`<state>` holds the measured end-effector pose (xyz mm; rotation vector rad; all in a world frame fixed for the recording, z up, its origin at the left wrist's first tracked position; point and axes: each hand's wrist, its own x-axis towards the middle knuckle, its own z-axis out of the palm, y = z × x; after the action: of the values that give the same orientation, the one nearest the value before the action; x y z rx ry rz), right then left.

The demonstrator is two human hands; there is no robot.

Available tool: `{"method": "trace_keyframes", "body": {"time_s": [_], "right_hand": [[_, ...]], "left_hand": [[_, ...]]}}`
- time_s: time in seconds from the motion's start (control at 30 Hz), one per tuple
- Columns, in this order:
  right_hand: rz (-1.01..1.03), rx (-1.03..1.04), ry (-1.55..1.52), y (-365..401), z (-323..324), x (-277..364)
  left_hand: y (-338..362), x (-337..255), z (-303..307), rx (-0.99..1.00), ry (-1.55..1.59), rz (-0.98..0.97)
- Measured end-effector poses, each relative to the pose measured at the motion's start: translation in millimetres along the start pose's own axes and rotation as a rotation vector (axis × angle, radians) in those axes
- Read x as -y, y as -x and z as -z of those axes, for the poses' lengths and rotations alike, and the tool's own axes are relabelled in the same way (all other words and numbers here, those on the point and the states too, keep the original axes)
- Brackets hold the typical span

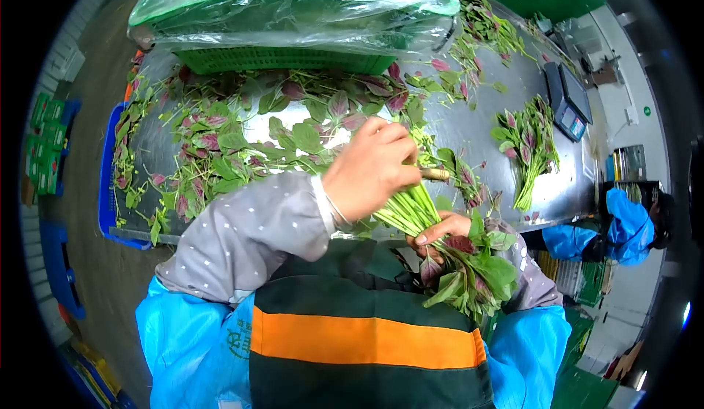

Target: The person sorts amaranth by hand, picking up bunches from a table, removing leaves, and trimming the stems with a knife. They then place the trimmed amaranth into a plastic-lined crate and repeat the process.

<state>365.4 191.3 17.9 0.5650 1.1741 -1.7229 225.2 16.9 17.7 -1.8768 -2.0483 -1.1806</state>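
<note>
A bunch of red-and-green leafy amaranth (403, 209) is held in front of my apron, its pale stems pointing up and away and its leaves hanging toward my right side. My right hand (444, 231) is closed around the bunch where stems meet leaves. My left hand (374, 168) is curled over the stem ends, fingers bent and pressed together. A short brown wooden handle (435, 174) sticks out just beside the left fingertips; whether that hand grips it is hidden. Loose amaranth leaves (227, 145) are scattered on the metal table beyond my hands.
A green crate (286, 60) lined with clear plastic, holding more greens, stands at the table's far side. On the right lie another amaranth bunch (529, 145) and a dark scale (567, 104). A blue basket (110, 189) borders the table's left end.
</note>
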Motion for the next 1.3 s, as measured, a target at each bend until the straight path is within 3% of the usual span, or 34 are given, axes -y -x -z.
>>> {"method": "trace_keyframes", "body": {"time_s": [0.1, 0.2, 0.27, 0.33, 0.43, 0.47, 0.53, 0.6, 0.63, 0.7, 0.73, 0.77, 0.8, 0.87, 0.93, 0.97, 1.0, 1.07, 1.13, 1.2, 1.27, 1.3], "right_hand": [[-0.064, 0.056, -0.038, 0.8, -6.0, -0.7], [-0.051, 0.096, -0.111, 1.8, -14.8, -2.1], [-0.002, 0.123, -0.131, -0.1, -17.4, -5.1], [0.016, 0.123, -0.117, -3.2, -15.2, -11.5], [0.240, 0.080, 0.224, -9.7, 8.0, -32.6], [0.334, 0.072, 0.385, -7.5, 17.2, -35.4], [0.322, -0.294, 0.801, 15.5, 13.0, -21.0], [0.552, -0.575, 1.251, 40.6, 0.9, 4.5], [0.713, -0.647, 1.408, 41.7, 8.2, 12.8], [1.040, -0.754, 1.669, 41.8, 22.3, 32.0], [1.193, -0.799, 1.775, 42.8, 29.3, 41.4], [1.284, -0.833, 1.823, 42.9, 37.8, 47.3], [1.374, -0.859, 1.878, 40.5, 49.1, 53.4], [1.563, -0.931, 1.830, 23.3, 66.0, 57.6], [1.459, -1.025, 1.820, -0.7, 90.2, 46.6], [1.383, -1.110, 1.776, -11.8, 100.5, 34.3], [1.310, -1.222, 1.737, -5.3, 97.7, 19.2], [1.194, -1.355, 1.473, -7.4, 99.9, -17.1], [0.868, -1.076, 0.932, 7.4, 96.5, -61.9], [0.630, -0.857, 0.325, -7.0, 95.4, -98.3], [0.728, -0.459, -0.211, -28.1, 88.8, -110.0], [0.776, -0.195, -0.292, -7.1, 73.2, -85.8]], "left_hand": [[5.9, 12.4, 3.3, 0.069, 0.041, -0.153], [5.1, 21.5, 4.2, 0.099, 0.198, -0.194], [0.8, 26.4, 8.1, 0.114, 0.340, -0.111], [3.8, 39.5, 7.4, -0.027, 0.410, 0.055], [0.8, 65.3, 32.5, -0.335, 0.497, 0.581], [8.6, 86.8, 38.9, -0.329, 0.491, 0.691], [12.5, 102.8, 44.7, -0.241, 0.459, 0.756], [-1.9, 81.9, 40.7, 0.014, 0.862, 0.793], [-11.9, 71.7, 29.8, 0.268, 1.084, 0.831], [-23.6, 43.6, 5.8, 0.623, 1.366, 0.879], [-24.8, 28.4, -18.8, 0.728, 1.661, 0.851], [-35.8, 13.6, -23.6, 0.949, 1.615, 1.039], [-42.7, -21.4, -15.4, 0.812, 1.984, 0.935], [-52.7, -28.8, -35.9, 0.854, 1.954, 1.076], [-36.8, -8.4, -80.1, 0.632, 2.001, 1.143], [-32.6, -3.1, -105.3, 0.468, 1.982, 1.329], [-22.6, 5.6, -132.8, 0.358, 1.837, 1.378], [17.0, 14.2, -169.9, 0.277, 1.630, 1.317], [39.4, -9.6, -173.8, 0.255, 1.613, 1.376], [33.4, -21.4, -167.6, 0.146, 1.539, 1.201], [14.3, -31.3, -162.7, 0.199, 1.455, 1.168], [6.6, -31.4, -167.6, 0.311, 1.319, 1.027]]}}
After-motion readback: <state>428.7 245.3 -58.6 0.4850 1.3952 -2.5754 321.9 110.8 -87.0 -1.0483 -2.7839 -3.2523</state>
